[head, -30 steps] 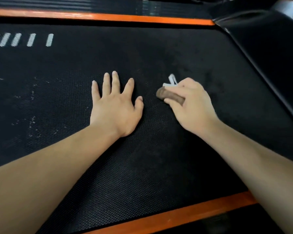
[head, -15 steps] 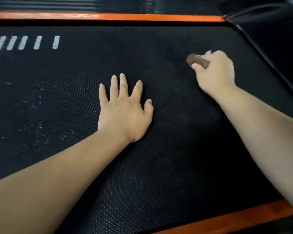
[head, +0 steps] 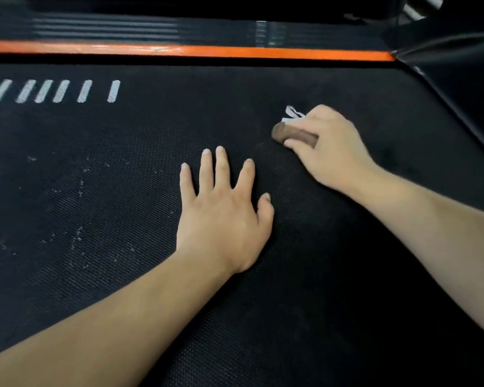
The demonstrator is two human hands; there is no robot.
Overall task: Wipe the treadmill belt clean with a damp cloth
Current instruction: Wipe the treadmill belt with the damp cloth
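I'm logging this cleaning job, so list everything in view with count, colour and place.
treadmill belt: one, black, fills the view
orange strip: one, orange, along belt's far edge
white dashes: six, white, on belt, far left
specks: many, pale, scattered over belt's left part
side cover: one, black, far right corner
brown handle: one, brown, right of centre
white piece: one, white, just beyond handle; cloth or strap, cannot tell
left hand: one, flat on belt, centre
right hand: one, grips handle
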